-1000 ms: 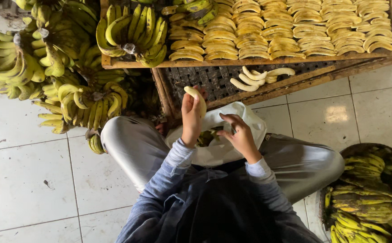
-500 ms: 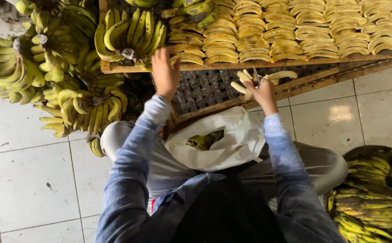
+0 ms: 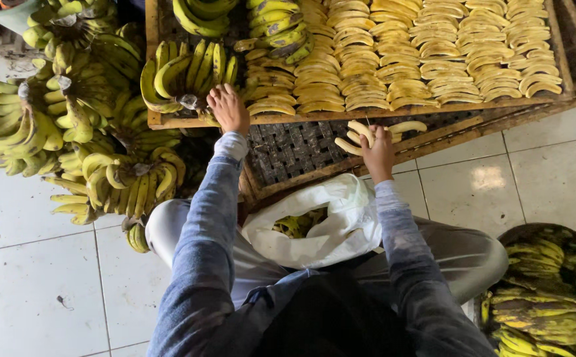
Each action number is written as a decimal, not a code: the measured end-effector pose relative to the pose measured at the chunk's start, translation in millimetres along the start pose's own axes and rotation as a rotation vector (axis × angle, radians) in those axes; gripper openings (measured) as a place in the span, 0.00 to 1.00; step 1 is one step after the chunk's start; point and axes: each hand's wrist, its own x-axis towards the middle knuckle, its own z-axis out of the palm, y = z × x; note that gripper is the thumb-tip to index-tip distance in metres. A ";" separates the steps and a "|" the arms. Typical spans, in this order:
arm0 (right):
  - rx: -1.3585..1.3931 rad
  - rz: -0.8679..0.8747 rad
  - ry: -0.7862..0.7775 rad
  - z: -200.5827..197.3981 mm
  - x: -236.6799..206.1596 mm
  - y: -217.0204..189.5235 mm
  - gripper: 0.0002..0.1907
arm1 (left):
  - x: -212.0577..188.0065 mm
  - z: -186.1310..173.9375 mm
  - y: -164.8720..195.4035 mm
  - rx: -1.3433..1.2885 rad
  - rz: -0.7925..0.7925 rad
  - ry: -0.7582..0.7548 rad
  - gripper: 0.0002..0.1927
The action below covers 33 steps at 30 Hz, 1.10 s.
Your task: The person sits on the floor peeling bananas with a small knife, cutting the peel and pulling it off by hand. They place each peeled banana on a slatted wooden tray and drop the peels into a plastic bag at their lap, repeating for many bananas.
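Heaped bunches of green-yellow unpeeled bananas (image 3: 70,125) fill the left side on the pale tiled floor (image 3: 30,264). On the far wooden-framed tray (image 3: 394,114), neat rows of peeled yellow bananas (image 3: 433,53) lie side by side. A white plastic bag (image 3: 327,225) holding green banana peels sits near the middle. At the near right, a dark round basket (image 3: 512,233) holds blackening green-yellow bananas (image 3: 552,291).

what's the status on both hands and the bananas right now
Left hand on the green banana bunch at the tray's edge. Right hand on peeled bananas on the woven rack. White bag in lap; nothing blocking.
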 end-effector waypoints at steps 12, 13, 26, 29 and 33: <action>0.541 -0.129 -0.177 -45.9 -50.4 -112.2 0.21 | -95.2 -84.5 11.6 -1.738 -0.192 0.298 0.17; 0.573 -0.137 -0.201 -55.2 -55.1 -126.1 0.22 | -114.8 -98.1 19.2 -1.791 -0.178 0.083 0.17; 0.439 -0.546 -0.134 -150.0 -96.0 -178.9 0.20 | -197.5 -180.2 38.0 -1.520 0.402 -0.324 0.17; 0.458 -0.533 -0.138 -148.6 -97.0 -176.1 0.18 | -186.7 -180.9 34.7 -1.354 0.545 -0.208 0.18; 0.494 -0.328 -0.159 -138.9 -101.7 -178.0 0.13 | -172.2 -173.2 37.6 -1.045 0.724 0.071 0.18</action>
